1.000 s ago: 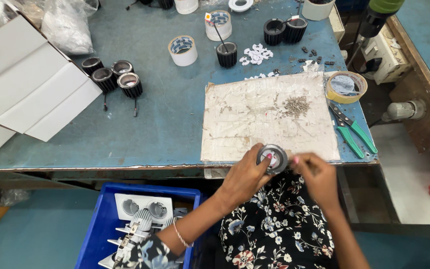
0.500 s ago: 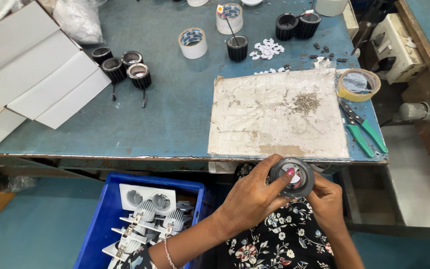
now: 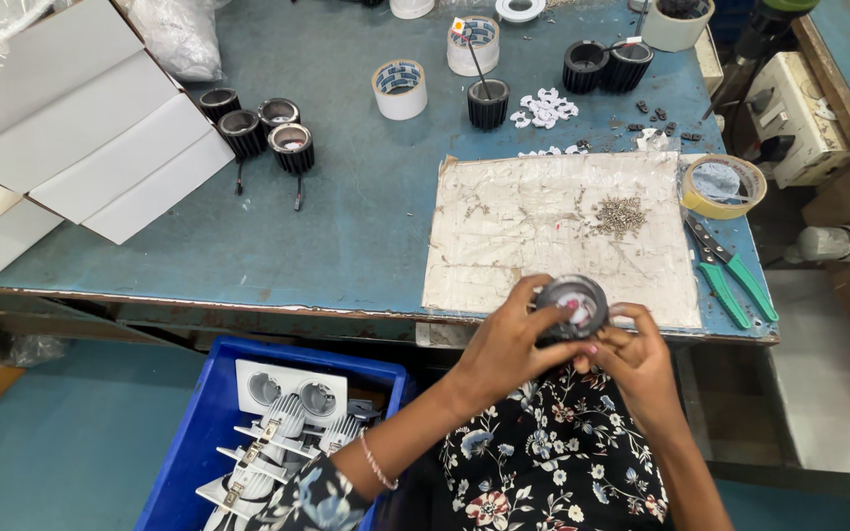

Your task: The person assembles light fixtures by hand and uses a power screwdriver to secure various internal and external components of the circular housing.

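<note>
Head view showed my left hand (image 3: pixel 504 349) and right hand (image 3: pixel 637 359) both gripping a round black housing (image 3: pixel 573 305) at the desk (image 3: pixel 346 216) edge.

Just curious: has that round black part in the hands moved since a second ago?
Yes. The round black part has come back toward the person, from over the pale work mat to the table's near edge.

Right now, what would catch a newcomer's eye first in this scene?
Both hands, left hand and right hand, grip a round black lamp housing at the blue table's near edge, over a worn white mat. A blue crate of white fittings sits below left; green-handled pliers lie at right.
</note>
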